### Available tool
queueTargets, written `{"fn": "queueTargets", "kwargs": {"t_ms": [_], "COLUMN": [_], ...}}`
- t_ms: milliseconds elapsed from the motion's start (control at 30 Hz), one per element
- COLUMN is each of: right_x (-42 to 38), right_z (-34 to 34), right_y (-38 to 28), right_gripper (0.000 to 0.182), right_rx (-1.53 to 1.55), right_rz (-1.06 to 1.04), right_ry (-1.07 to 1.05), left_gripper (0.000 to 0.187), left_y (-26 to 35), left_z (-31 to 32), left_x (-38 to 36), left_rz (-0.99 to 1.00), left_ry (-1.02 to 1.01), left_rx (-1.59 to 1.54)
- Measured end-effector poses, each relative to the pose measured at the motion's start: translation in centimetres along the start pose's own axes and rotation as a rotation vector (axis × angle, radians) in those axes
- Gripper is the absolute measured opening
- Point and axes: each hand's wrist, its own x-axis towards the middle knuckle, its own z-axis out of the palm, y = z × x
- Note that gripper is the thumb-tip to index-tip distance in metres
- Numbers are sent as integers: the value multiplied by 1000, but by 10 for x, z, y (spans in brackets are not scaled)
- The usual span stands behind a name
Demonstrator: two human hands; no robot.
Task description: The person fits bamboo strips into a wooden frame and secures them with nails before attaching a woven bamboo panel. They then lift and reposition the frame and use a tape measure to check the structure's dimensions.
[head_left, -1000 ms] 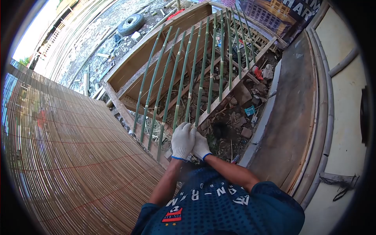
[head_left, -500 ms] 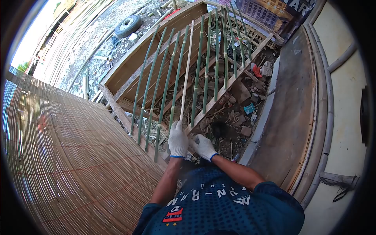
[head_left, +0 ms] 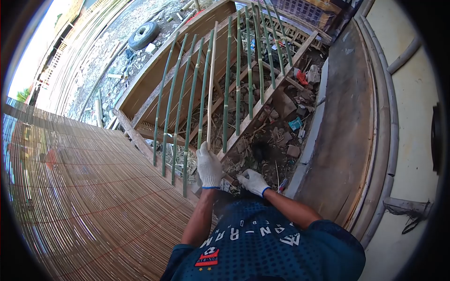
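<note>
My left hand [head_left: 209,168], in a white knitted glove with a blue cuff, is closed on the near end of a pale bamboo strip [head_left: 212,79]. The strip stretches away from me, pale face up, among several green bamboo strips [head_left: 227,89] laid across a wooden frame [head_left: 276,85]. My right hand [head_left: 253,182], gloved alike, hovers near my waist to the right of the left hand, apart from it. Its fingers are curled in a pinch; whatever they hold, if anything, is too small to make out.
At left lies a large bamboo-slat screen [head_left: 89,192] bound with red cord. Rubble and litter, including a blue wrapper [head_left: 295,123], cover the ground beyond my right hand. A brown panel [head_left: 347,117] runs along the right wall. A tyre [head_left: 144,35] lies at the upper left.
My right hand has drawn away from the left hand, slightly right. The left hand keeps its hold on the pale strip. The view has shifted a little, moving the frame left and up.
</note>
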Motion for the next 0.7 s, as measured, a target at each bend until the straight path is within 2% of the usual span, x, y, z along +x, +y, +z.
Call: {"fn": "queueTargets", "kwargs": {"t_ms": [133,200,300,333,367,400,433,533,567,600,700], "right_x": [3,-1,-13,-22,-32,-40,-43,-54,-51,-49,-26], "right_z": [5,5,4,0,-8,-16,-24,-44,-47,-49,-48], "right_y": [15,17,6,-4,-22,-34,-38,-59,-49,-47,-11], "right_gripper": [51,47,45,46,47,49,60,65,60,46,28], "right_rx": [38,58,327,422,515,611,646,777,813,803,839], "right_rz": [20,13,-50,-143,-241,-335,-496,-648,-594,-514,-237], "right_ry": [-45,-53,-27,42,116,195,252,464,453,475,592], "left_gripper": [36,35,36,36,36,32,35,38,38,37,33], "left_y": [8,18,33,39,51,55,59,58,56,55,38], "left_z": [-6,-18,-29,-33,-43,-41,-41,-20,-10,0,38], "left_x": [0,-4,-24,-30,-30,-45,-55,-85,-94,-100,-113], "left_rz": [79,135,270,325,401,355,325,298,316,337,292], "left_ry": [140,104,39,14,-85,-151,-268,-510,-584,-647,-699], "left_rx": [-112,-163,-254,-289,-343,-419,-408,-399,-369,-378,-413]}}
